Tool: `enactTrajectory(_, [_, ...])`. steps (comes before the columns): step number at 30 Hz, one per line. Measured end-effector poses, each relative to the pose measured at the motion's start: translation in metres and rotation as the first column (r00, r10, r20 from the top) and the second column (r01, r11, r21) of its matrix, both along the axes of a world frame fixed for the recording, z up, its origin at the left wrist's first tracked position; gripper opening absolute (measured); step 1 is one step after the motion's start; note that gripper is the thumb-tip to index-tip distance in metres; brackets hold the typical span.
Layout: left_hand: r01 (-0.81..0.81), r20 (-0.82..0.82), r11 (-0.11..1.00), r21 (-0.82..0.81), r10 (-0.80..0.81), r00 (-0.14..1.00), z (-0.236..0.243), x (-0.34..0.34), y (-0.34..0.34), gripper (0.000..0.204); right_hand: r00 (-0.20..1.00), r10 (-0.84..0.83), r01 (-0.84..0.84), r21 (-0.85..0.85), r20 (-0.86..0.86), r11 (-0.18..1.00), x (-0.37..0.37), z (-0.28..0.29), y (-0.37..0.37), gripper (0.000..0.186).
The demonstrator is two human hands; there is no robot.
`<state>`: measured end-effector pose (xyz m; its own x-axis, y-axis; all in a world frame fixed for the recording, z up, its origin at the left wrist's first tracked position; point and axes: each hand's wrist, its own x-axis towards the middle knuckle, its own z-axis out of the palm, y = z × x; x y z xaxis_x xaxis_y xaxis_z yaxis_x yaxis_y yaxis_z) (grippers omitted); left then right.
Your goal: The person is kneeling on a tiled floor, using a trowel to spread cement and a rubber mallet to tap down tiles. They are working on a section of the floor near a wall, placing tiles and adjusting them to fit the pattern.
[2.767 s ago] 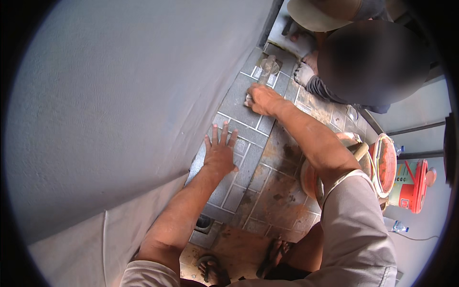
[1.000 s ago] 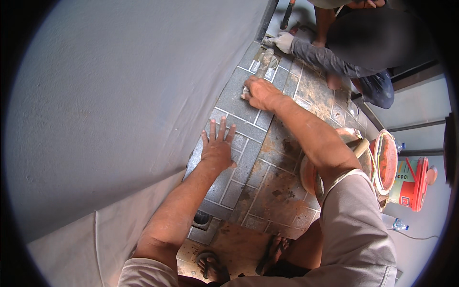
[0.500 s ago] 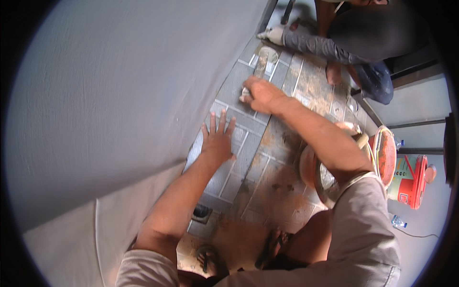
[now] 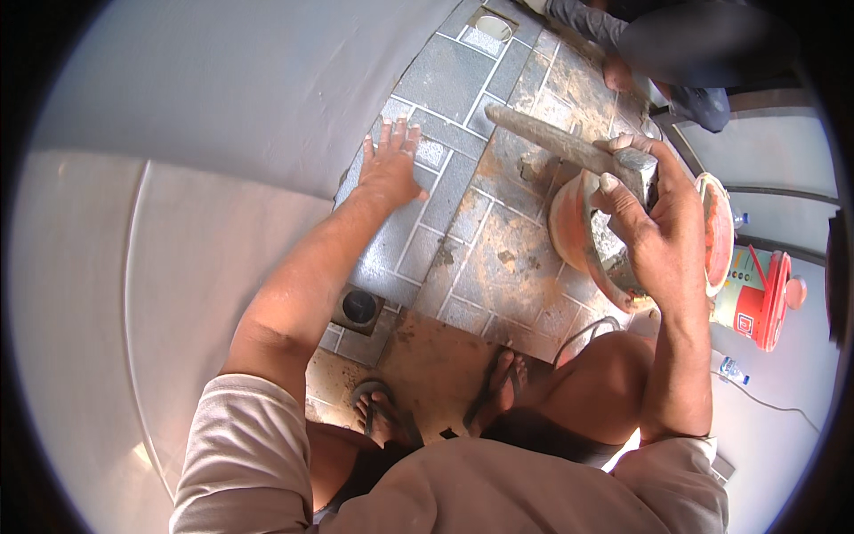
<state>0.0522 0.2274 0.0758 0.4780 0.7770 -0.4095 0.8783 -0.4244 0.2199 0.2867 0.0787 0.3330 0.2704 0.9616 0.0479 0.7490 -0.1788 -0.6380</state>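
Note:
My left hand (image 4: 384, 173) lies palm down, fingers spread, on grey stone tiles (image 4: 445, 80) with pale joint lines beside the wall. My right hand (image 4: 658, 222) grips a long, mortar-caked grey bar with a thicker block at my end (image 4: 547, 132), raised above an orange, dirty bucket (image 4: 569, 227) that holds grey material. My fingers wrap round the block; the bar points forward and left over the floor. A dark round drain hole (image 4: 358, 308) lies by my left forearm, and a pale round fitting (image 4: 494, 28) is set in the tiles farther ahead.
A co-worker's grey sleeve (image 4: 587, 25) and bare foot show at the top right. Another red-rimmed bucket (image 4: 717, 274), a red-and-green pail (image 4: 747, 298), a plastic bottle (image 4: 731, 369) and a cable line the right side. A grey wall (image 4: 222, 89) bounds the left.
My right hand has lifted the bar off the far tiles and drawn it back and right over the bucket. My view has shifted; my left hand stays spread on the tiles.

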Motion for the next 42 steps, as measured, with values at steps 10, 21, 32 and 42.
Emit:
enactTrajectory(10, [-0.863,0.583,0.504,-0.013,0.705,0.403,-0.013,-0.027,-0.236,0.062,0.952,0.272,-0.274,-0.009,0.142,0.962,-0.027,-0.002,-0.024,0.029])
enactTrajectory(21, [-0.922,0.513,0.387,0.011,0.789,0.337,-0.004,-0.03,-0.26,0.067,0.933,0.252,-0.251,-0.04,0.255,0.967,-0.019,-0.025,0.007,0.036])
enactTrajectory(32, [-0.308,0.096,0.926,0.219,0.294,0.951,-0.018,0.013,-0.035,0.08,0.979,0.121,-0.122,-0.008,0.162,0.993,-0.012,-0.004,-0.002,0.035])
enactTrajectory(42, [-0.176,0.07,0.976,0.13,0.168,0.983,-0.022,0.015,-0.008,0.102,0.943,0.288,-0.294,0.012,0.168,0.956,0.032,-0.035,0.055,0.029])
